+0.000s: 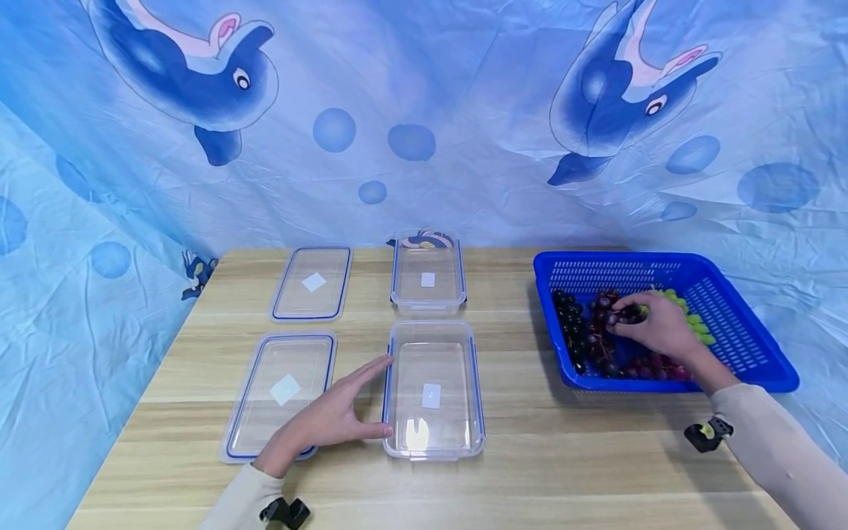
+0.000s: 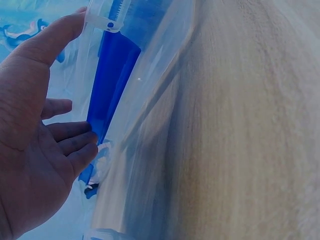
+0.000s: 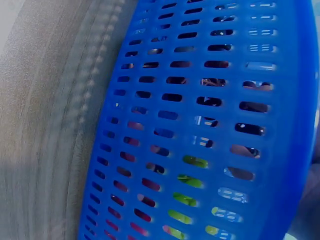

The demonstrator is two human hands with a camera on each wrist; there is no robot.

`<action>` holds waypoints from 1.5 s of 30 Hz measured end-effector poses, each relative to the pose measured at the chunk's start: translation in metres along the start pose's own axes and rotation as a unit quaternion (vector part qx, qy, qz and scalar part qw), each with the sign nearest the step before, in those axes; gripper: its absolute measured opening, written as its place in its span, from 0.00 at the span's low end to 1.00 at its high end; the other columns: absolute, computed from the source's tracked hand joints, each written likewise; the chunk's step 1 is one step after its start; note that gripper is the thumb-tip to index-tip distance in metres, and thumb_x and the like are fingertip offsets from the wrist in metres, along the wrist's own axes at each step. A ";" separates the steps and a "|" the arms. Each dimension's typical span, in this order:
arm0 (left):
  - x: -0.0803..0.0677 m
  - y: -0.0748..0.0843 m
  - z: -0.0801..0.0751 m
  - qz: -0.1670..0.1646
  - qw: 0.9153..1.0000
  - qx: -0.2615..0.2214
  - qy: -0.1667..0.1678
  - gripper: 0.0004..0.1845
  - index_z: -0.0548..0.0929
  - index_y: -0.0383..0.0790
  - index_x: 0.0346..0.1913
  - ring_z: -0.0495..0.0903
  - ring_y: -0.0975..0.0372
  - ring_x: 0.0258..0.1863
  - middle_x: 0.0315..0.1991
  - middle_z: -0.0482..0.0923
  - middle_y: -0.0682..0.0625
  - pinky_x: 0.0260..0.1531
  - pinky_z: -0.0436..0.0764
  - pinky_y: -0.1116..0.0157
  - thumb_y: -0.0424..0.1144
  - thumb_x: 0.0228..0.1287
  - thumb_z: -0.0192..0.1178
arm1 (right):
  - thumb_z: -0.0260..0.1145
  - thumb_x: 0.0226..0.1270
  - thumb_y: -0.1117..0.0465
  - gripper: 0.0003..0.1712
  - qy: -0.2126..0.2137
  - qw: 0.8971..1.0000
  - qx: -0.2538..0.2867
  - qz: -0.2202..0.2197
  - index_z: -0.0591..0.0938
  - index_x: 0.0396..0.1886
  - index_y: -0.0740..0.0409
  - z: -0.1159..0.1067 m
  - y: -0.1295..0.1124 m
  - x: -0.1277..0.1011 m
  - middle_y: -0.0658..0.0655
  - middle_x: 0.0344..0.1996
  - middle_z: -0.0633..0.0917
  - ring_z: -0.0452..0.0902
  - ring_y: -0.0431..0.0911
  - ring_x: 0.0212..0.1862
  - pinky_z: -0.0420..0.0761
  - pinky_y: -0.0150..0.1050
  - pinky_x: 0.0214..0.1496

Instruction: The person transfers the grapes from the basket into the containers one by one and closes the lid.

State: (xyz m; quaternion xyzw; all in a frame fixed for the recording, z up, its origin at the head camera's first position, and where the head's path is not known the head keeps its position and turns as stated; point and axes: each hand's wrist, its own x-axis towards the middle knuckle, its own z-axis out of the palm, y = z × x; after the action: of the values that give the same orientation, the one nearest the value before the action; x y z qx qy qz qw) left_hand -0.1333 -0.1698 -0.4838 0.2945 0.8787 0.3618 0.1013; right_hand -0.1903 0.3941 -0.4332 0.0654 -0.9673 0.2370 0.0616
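On the wood table, centre-front, stands a clear box w/ blue rim seal, lid off, white label on its base. L hand rests beside the box's left wall: fingers straight and spread, fingertips touching the near-left edge, thumb along the front-left corner. Nothing grasped; hand is released, flat against the wall. L wrist view confirms: palm open, fingers extended next to the clear wall and a blue seal strip.

R side of table: blue basket, perforated walls, holding grapes. Dark bunch lies at the basket's left end, red bunch along the front wall, green bunch toward the rear, partly behind the hand. R hand is inside the basket, fingers curled and pinching a small dark cluster approx. mid-basket. R wrist view shows only the basket wall from outside, w/ red and green fruit visible through the slots; the grip itself is not seen there.

Other items: 2nd clear box directly behind the first, also lidless. Two lids lie flat to the left, one behind the other; the near lid is partly under the L wrist. Backdrop: blue dolphin-print cloth.
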 end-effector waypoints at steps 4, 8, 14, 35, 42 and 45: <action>0.000 0.000 0.000 -0.001 1.000 0.002 -0.002 0.60 0.56 0.42 0.81 0.58 0.47 0.78 0.80 0.55 0.40 0.75 0.60 0.45 0.60 0.51 0.77 | 0.79 0.59 0.59 0.19 0.029 1.000 -0.004 0.001 0.87 0.48 0.61 -0.003 -0.003 -0.004 0.75 0.56 0.80 0.76 0.60 0.33 0.70 0.40 0.25; 0.000 0.000 0.000 0.006 1.000 0.002 -0.002 0.60 0.56 0.40 0.81 0.58 0.45 0.77 0.80 0.55 0.39 0.75 0.61 0.44 0.60 0.52 0.77 | 0.79 0.60 0.57 0.20 0.056 0.998 0.002 0.009 0.87 0.49 0.60 -0.007 -0.007 -0.008 0.72 0.56 0.79 0.78 0.59 0.35 0.75 0.43 0.28; 0.000 0.001 0.000 0.004 1.000 0.002 -0.006 0.60 0.55 0.40 0.81 0.57 0.45 0.78 0.80 0.53 0.39 0.75 0.59 0.44 0.59 0.51 0.77 | 0.79 0.60 0.59 0.21 0.092 0.995 0.033 0.021 0.86 0.51 0.62 -0.014 -0.013 -0.012 0.71 0.60 0.76 0.80 0.73 0.52 0.83 0.65 0.46; 0.000 0.001 -0.001 -0.003 1.000 -0.002 -0.009 0.62 0.54 0.42 0.82 0.56 0.48 0.78 0.82 0.50 0.42 0.76 0.58 0.46 0.59 0.50 0.78 | 0.79 0.58 0.64 0.22 0.183 0.974 0.137 -0.005 0.87 0.52 0.64 -0.047 -0.061 -0.002 0.44 0.58 0.75 0.76 0.20 0.42 0.78 0.12 0.41; 0.001 0.004 -0.003 -0.004 1.000 -0.001 -0.014 0.61 0.53 0.43 0.82 0.55 0.47 0.78 0.82 0.50 0.42 0.76 0.58 0.46 0.59 0.51 0.78 | 0.80 0.56 0.66 0.23 0.188 0.967 0.167 -0.031 0.87 0.52 0.65 -0.056 -0.093 -0.001 0.44 0.58 0.77 0.77 0.25 0.47 0.78 0.14 0.44; 0.001 0.004 -0.003 -0.007 1.000 -0.004 -0.016 0.61 0.53 0.44 0.82 0.55 0.48 0.79 0.82 0.50 0.43 0.76 0.58 0.46 0.59 0.51 0.78 | 0.80 0.55 0.67 0.22 0.190 0.964 0.177 -0.054 0.88 0.51 0.66 -0.056 -0.112 -0.003 0.43 0.57 0.78 0.77 0.29 0.50 0.79 0.15 0.46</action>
State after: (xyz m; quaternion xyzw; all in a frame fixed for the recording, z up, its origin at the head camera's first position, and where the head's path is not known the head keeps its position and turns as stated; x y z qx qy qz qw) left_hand -0.1333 -0.1693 -0.4787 0.2936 0.8778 0.3593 0.1194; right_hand -0.1654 0.3227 -0.3337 0.0814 -0.8753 0.4089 0.2448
